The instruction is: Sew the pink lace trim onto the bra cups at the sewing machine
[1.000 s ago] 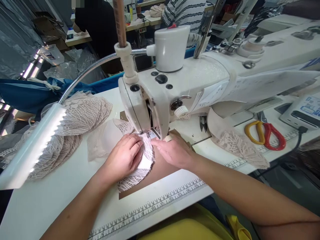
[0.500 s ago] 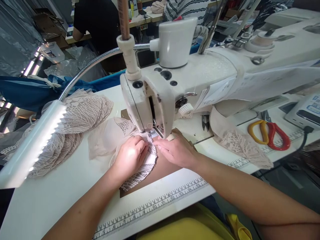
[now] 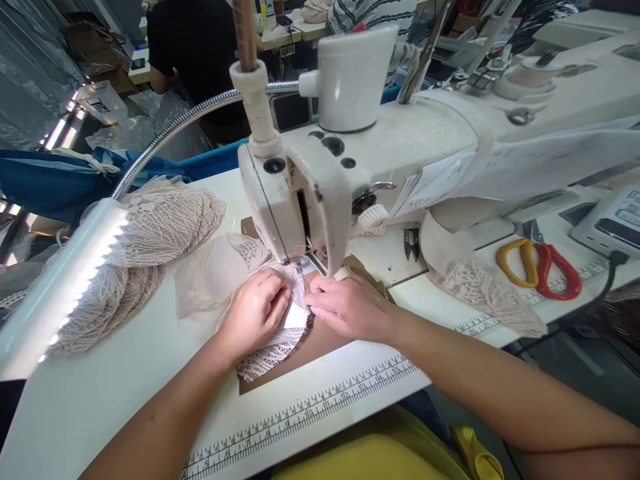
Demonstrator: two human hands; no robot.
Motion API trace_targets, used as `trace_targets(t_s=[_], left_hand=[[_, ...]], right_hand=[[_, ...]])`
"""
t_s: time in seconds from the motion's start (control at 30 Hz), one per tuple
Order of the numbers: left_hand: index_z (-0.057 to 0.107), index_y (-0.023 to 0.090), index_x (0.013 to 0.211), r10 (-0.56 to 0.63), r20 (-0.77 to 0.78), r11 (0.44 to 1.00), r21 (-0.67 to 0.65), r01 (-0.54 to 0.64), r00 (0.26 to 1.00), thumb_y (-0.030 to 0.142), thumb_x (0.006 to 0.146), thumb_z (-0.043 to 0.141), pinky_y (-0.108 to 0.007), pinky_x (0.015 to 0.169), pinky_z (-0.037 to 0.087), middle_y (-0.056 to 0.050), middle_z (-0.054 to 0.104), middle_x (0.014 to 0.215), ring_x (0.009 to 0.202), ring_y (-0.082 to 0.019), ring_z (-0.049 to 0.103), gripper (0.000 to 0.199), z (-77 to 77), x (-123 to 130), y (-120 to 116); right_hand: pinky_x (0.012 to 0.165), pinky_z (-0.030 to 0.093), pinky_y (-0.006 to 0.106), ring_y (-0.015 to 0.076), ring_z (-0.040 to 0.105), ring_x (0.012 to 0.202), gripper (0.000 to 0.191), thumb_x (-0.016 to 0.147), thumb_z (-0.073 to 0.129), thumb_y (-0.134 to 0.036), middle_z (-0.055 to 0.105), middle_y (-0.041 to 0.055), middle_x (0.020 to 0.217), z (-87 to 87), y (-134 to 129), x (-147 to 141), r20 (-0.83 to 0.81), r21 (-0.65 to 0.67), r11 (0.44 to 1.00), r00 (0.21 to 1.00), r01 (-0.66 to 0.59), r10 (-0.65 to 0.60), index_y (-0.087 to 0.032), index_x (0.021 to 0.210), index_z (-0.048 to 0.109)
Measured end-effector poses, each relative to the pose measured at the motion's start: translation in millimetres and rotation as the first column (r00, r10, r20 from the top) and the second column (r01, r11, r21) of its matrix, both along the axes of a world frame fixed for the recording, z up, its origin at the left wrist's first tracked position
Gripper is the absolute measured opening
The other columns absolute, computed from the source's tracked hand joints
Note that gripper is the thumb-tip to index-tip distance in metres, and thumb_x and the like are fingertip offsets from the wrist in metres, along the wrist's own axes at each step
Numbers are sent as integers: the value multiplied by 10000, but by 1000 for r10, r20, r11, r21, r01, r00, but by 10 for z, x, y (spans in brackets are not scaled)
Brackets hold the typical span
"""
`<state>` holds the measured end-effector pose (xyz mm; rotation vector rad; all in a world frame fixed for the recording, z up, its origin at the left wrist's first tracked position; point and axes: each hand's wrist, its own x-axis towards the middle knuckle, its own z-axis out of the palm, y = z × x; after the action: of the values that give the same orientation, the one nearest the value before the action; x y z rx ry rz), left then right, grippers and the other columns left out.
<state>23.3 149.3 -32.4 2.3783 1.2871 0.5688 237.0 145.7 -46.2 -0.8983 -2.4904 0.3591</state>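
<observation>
A piece of pale pink lace fabric (image 3: 273,357) lies under the head of a white sewing machine (image 3: 295,200), on a brown plate (image 3: 330,340). My left hand (image 3: 260,307) rests on the fabric's left side, its fingers curled and pressed together on it. At the right edge, just below the machine's foot, my right hand (image 3: 345,303) pinches the fabric with thumb and forefinger. The needle area is largely hidden by the machine head. Sheer fabric with lace (image 3: 200,273) spreads out left of my left hand.
Stacks of lace pieces (image 3: 165,220) lie at the left beneath a lit lamp (image 3: 65,287). Right of the machine are black snips (image 3: 411,244), another lace piece (image 3: 480,293) and red-and-yellow scissors (image 3: 537,267). A person in black (image 3: 193,53) sits beyond the table.
Both hands have shifted slightly left. My right fingers now sit a little lower on the fabric's edge, and the fabric's lower right edge has turned inward.
</observation>
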Motion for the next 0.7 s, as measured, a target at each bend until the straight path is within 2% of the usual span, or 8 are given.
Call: trace_targets(t_s=[0.13, 0.23, 0.37, 0.5, 0.7], left_hand=[[531, 177, 743, 30, 45, 999, -39, -28, 999, 233, 929, 463, -290, 648, 438, -38, 553, 751, 702, -164, 524, 206, 5, -4, 1], [599, 173, 851, -44, 28, 999, 26, 44, 999, 197, 911, 484, -296, 700, 458, -60, 615, 857, 794, -181, 561, 131, -20, -14, -2], [634, 168, 1048, -149, -54, 979, 135, 155, 987, 199, 921, 487, -305, 708, 464, -84, 638, 945, 830, -194, 568, 197, -55, -50, -12], [648, 151, 1100, -240, -155, 941, 205, 269, 958, 241, 925, 512, -323, 688, 454, -100, 638, 942, 794, -197, 558, 240, -71, -94, -4], [665, 138, 1122, -256, -208, 924, 232, 302, 944, 263, 923, 518, -336, 672, 443, -100, 622, 896, 768, -197, 536, 276, -69, -97, 17]], right_hand=[[596, 284, 258, 115, 417, 644, 173, 860, 540, -154, 600, 21, 772, -5, -13, 3, 1, -37, 999, 1000, -16, 16, -164, 838, 712], [596, 278, 256, 108, 415, 648, 157, 853, 557, -161, 593, 20, 791, 1, -21, 1, 13, -65, 998, 1000, -26, 27, -157, 792, 701], [589, 266, 255, 101, 384, 629, 157, 842, 567, -151, 540, 2, 732, 10, -22, 2, 19, -56, 998, 999, -33, 34, -151, 736, 682], [595, 278, 255, 103, 379, 625, 174, 866, 558, -168, 514, -7, 713, 5, -19, 12, -11, -63, 997, 999, -40, 40, -163, 764, 699], [626, 325, 253, 108, 435, 645, 165, 882, 556, -189, 563, 0, 739, -4, -10, 22, -43, -94, 994, 997, -63, 59, -176, 840, 715]])
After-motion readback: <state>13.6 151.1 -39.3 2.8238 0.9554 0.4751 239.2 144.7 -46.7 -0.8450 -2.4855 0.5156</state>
